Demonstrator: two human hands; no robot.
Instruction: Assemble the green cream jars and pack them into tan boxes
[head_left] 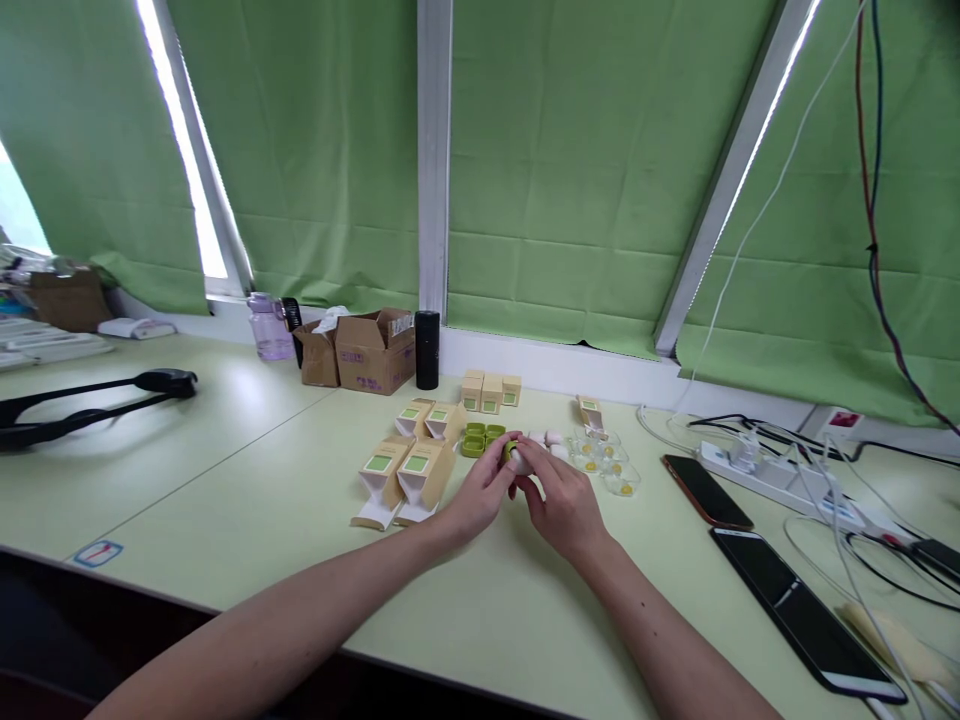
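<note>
My left hand (478,497) and my right hand (568,503) meet above the table, fingers closed around a small green holder (509,450) and a whitish rounded piece (519,463). Fingers hide much of both, so I cannot tell how far one sits inside the other. Just beyond my left hand are several square green holders (474,441). Behind my right hand lie several pale pink rounded pieces (553,438). Clear plastic shells (622,483) with yellow spots are to their right. Open cardboard boxes (426,475) with green labels lie left of my hands.
Small closed boxes (490,392) stand near the wall, beside a black cylinder (427,350) and a brown carton (375,355). Two phones (802,610), a white power strip (780,480) and tangled cables occupy the right. A black strap-like object (161,382) lies far left.
</note>
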